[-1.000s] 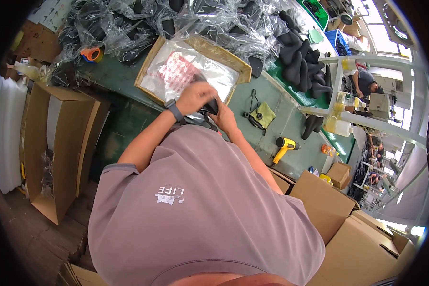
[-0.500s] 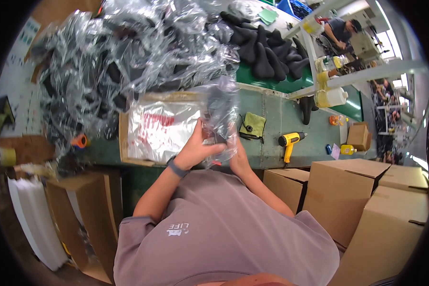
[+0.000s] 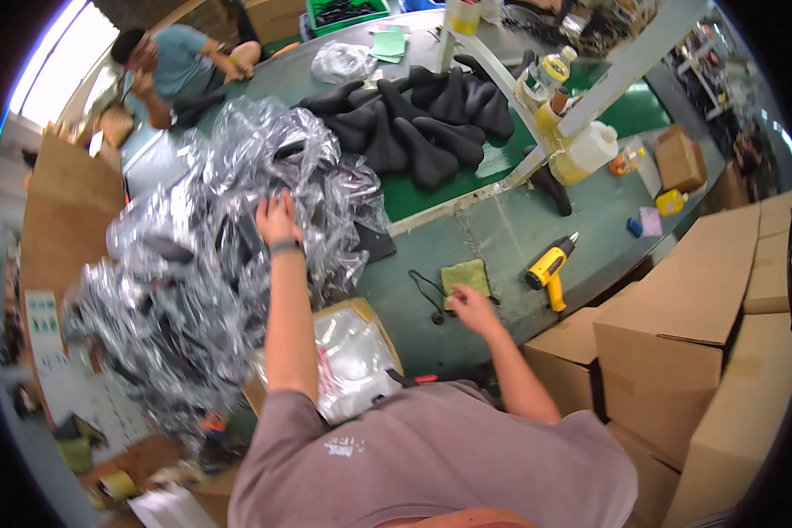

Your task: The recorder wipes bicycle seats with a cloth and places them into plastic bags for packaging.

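Observation:
My left hand point(image 3: 279, 220) reaches forward over a heap of clear plastic bags point(image 3: 207, 238) with black bicycle saddles inside. Its fingers are spread against the plastic, and no single bag is gripped. Right of it, my right hand point(image 3: 473, 311) hovers at the near edge of a folded green cloth point(image 3: 465, 278), fingers loosely bent and apart, nothing visible in them. Close to my body stands an open cardboard box point(image 3: 367, 313), partly hidden by my left forearm, with clear plastic with red print point(image 3: 348, 352) in it.
Bare black saddles point(image 3: 414, 132) lie on the green surface beyond. A yellow heat gun point(image 3: 550, 271) rests at the right, near large cartons point(image 3: 669, 326). A white post point(image 3: 620, 75) carries bottles point(image 3: 583, 157). Another person point(image 3: 180, 66) sits at the far left.
The bagged dark piece is out of my hands, which have moved apart. My left hand went forward to the heap, my right to beside the cloth. The view has turned left.

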`<state>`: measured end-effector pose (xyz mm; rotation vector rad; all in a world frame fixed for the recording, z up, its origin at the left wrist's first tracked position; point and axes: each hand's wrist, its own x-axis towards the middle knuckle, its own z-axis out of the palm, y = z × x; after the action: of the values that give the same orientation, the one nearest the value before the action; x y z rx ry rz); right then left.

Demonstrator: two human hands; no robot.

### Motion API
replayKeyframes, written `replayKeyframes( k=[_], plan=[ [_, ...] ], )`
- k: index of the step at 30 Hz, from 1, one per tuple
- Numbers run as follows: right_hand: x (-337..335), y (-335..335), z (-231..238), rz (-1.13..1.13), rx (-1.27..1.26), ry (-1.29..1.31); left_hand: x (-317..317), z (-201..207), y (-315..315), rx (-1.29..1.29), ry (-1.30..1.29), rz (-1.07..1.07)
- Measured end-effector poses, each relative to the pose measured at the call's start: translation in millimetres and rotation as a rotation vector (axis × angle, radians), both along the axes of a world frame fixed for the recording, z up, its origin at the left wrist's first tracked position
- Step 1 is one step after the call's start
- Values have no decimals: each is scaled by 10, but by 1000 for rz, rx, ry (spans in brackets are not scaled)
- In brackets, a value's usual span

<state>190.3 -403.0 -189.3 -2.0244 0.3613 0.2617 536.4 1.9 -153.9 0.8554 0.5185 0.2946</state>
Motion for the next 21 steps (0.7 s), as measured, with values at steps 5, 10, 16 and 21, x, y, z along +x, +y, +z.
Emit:
replayKeyframes(
  k=[5, 10, 16, 21],
  plan=[
    [2301, -250, -425, 131, -242, -134, -1595, 352, -532, 594, 4, -327],
    [4647, -591, -981, -98, -504, -393, -2751, 286, -1122, 529, 168, -813],
    [5037, -4, -685, -109, -748, -37, -3305, 168, -921, 561, 268, -967],
    [3749, -136, -486, 25, -621, -268, -3232, 44, -833, 629, 196, -955]
  ],
)
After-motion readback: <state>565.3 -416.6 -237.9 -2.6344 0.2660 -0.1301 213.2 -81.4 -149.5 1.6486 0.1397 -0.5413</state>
